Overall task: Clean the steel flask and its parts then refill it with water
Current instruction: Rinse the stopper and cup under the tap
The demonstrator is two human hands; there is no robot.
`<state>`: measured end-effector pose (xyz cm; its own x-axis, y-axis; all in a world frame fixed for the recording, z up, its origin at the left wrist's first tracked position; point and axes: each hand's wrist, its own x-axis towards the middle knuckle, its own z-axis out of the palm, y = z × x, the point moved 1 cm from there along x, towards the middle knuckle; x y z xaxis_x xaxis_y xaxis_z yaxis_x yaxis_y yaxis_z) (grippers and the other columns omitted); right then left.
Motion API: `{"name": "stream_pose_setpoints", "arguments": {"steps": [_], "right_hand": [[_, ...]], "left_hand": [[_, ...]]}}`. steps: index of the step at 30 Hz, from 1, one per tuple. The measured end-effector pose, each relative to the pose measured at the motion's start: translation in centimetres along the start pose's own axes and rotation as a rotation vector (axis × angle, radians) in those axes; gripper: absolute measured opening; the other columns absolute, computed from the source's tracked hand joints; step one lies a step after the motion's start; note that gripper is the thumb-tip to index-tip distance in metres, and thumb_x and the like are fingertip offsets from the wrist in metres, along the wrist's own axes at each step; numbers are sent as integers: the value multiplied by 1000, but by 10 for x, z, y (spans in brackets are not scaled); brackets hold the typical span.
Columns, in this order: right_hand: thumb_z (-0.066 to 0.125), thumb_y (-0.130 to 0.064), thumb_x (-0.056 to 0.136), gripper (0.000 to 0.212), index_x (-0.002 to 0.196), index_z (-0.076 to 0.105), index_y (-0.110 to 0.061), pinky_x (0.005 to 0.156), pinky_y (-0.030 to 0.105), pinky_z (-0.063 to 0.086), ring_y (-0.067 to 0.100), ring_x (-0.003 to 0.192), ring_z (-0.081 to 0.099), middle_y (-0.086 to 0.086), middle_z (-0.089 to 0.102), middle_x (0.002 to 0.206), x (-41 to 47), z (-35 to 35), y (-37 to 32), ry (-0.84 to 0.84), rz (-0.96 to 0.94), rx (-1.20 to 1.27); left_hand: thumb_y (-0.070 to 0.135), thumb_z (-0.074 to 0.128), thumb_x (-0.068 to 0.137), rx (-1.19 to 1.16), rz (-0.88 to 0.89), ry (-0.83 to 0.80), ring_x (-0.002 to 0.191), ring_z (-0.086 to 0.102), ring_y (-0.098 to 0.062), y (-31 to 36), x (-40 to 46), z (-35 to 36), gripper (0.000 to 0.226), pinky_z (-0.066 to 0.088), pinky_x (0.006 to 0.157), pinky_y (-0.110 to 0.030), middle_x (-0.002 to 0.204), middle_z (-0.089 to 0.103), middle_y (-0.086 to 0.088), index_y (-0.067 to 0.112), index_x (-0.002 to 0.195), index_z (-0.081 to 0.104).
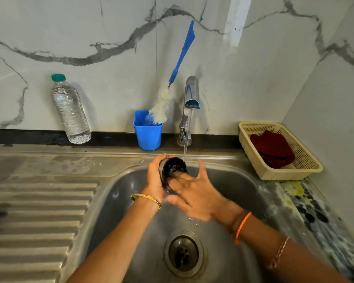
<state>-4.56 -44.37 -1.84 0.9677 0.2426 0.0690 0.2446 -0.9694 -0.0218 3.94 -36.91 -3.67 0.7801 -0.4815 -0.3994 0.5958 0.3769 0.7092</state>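
Note:
My left hand (154, 176) grips a small steel flask cap (173, 166) with a dark inside, its opening turned toward me, over the sink (233, 180). Water runs from the tap (190, 103) in a thin stream onto the cap's rim. My right hand (194, 195) is blurred with motion; its fingers reach into or across the cap's mouth and are wet. The flask body is not in view.
A blue cup (148, 133) holding a long blue-handled bottle brush (172, 78) stands behind the sink. A plastic water bottle (70, 111) leans on the wall at left. A beige basket (282, 152) with a red cloth sits at right. The ribbed drainboard (39, 211) lies left, the drain (183, 254) below.

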Motion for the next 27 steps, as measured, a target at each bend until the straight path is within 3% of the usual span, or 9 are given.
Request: {"name": "stream_pose_setpoints", "arguments": {"steps": [3,7,10,13,17,19,23,25,27], "right_hand": [[27,-45,90,51,110,68,-23,90,75,28,9,111,60,-5,69,109,-4,-1,41,217,-184,-403],[39,-32,80,34,82,70,-20,93,49,39,13,90,68,-2,73,90,-5,21,11,536,123,-155],[38,-31,92,39,69,64,-13,73,37,37,23,73,63,9,69,74,3,36,-17,608,637,631],[48,-10,93,33,60,54,-13,62,38,45,26,67,57,8,60,64,15,35,-25,665,1096,1420],[44,-2,88,34,55,47,-13,55,30,38,19,57,47,3,51,56,24,22,-12,598,1079,1249],[45,-12,91,31,62,55,-10,67,38,46,33,72,56,13,62,69,27,20,-8,553,1054,1114],[41,-35,98,40,64,57,-20,83,41,48,24,81,59,6,62,76,23,13,7,673,1057,1110],[40,-39,97,40,73,64,-17,85,46,50,28,84,64,9,68,81,27,10,0,689,947,1141],[33,-42,97,45,90,64,-11,80,43,49,35,86,63,16,69,87,25,16,-15,653,751,887]], "left_hand": [[33,47,88,191,-123,66,66,58,-21,9,-4,2,25,48,55,-31,69,62,-9,11,87,59],[29,52,87,193,33,143,59,53,-19,12,-8,14,21,42,40,-20,64,56,-5,13,75,56],[6,54,85,178,393,88,57,52,-12,6,-15,26,30,45,51,-21,57,57,-1,15,58,60],[2,61,83,521,501,-206,52,55,-5,-6,-28,54,25,46,53,-16,59,62,0,15,63,66],[7,55,91,504,414,-185,61,55,-6,7,-8,49,18,48,59,-17,66,61,0,10,76,65],[6,52,92,627,494,-127,73,59,-7,7,3,34,19,49,72,-19,76,64,-1,12,81,66],[15,45,96,652,451,-244,96,61,-9,-14,-3,9,18,50,81,-19,99,65,4,22,95,62],[16,45,96,440,457,-191,80,62,-4,-19,-9,12,18,51,68,-18,86,64,4,20,87,61],[13,47,95,205,396,17,61,57,-5,-10,-6,23,25,48,57,-19,66,59,3,16,72,59]]}}
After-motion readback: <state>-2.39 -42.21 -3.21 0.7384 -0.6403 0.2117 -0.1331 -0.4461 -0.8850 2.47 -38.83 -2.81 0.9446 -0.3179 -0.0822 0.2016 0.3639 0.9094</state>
